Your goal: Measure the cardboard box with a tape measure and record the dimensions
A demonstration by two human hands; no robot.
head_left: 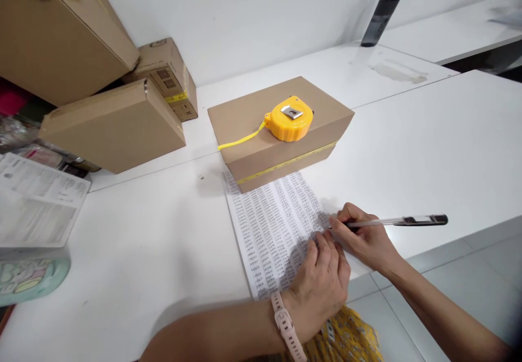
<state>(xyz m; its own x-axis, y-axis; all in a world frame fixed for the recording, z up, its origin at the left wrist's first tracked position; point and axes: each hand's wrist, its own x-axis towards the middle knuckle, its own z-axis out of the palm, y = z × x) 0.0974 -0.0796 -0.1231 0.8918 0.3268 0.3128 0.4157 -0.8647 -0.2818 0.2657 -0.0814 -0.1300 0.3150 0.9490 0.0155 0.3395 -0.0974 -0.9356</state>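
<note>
My right hand (364, 238) is closed around a clear pen with a black cap end (395, 222), its tip down by the right side of a sheet of paper (261, 231). Rows and columns of small dark marks cover the sheet. My left hand (322, 270) rests on the lower right of the paper, fingers bent and laid on it, with nothing in its grasp. A pink watch strap (283, 321) is on the left wrist. The paper's top end lies under a cardboard box (285, 161), and on that box sits a yellow tape measure (290, 120) with a yellow strap.
More cardboard boxes (116, 125) are stacked at the left, beside plastic-wrapped items. A printed sheet (36, 199) and a mint-green patterned object (35, 278) lie at the left edge. A dark bottle (385, 11) stands at the back of the white table (428, 150).
</note>
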